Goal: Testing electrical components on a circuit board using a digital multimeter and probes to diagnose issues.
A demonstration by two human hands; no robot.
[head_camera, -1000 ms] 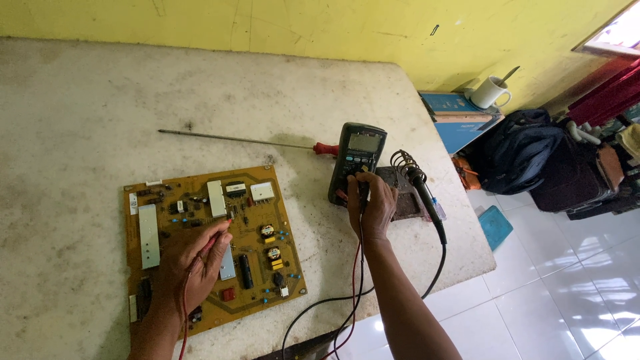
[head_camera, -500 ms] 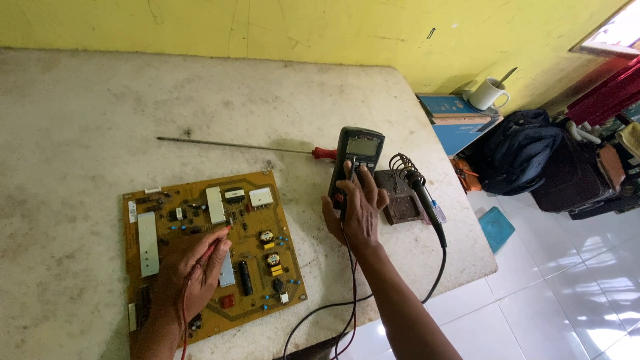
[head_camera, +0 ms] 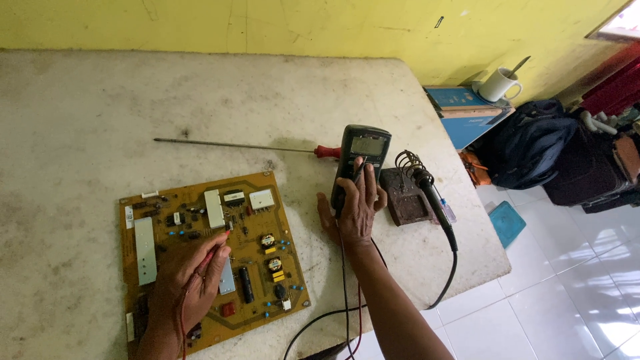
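1. A person at a worn white table (head_camera: 100, 100) holds the left hand (head_camera: 190, 277) closed around a red test probe (head_camera: 217, 245), its tip down on a yellow-brown circuit board (head_camera: 267, 267) lying flat near the table's front edge; a slip of that tip could, by the look of the crowded parts, bridge two neighbouring contacts
2. The right hand (head_camera: 357, 210) curls about the lower half of a dark multimeter (head_camera: 363, 153) just right of the board, thumb and fingers on its face; pressing there while the probe is unwatched could turn the meter or nudge it off its spot
3. Red and black leads (head_camera: 347, 300) trail from the meter over the table's front edge; a snag on the forearm could tug the probe off its point
4. A soldering iron (head_camera: 433, 197) rests in its coiled stand (head_camera: 407, 193) just beside the right hand; whether it is hot cannot be told, and a careless wrist could brush it
5. A long red-handled screwdriver (head_camera: 247, 145) lies behind the board, apart from both hands; it could roll if the table is knocked
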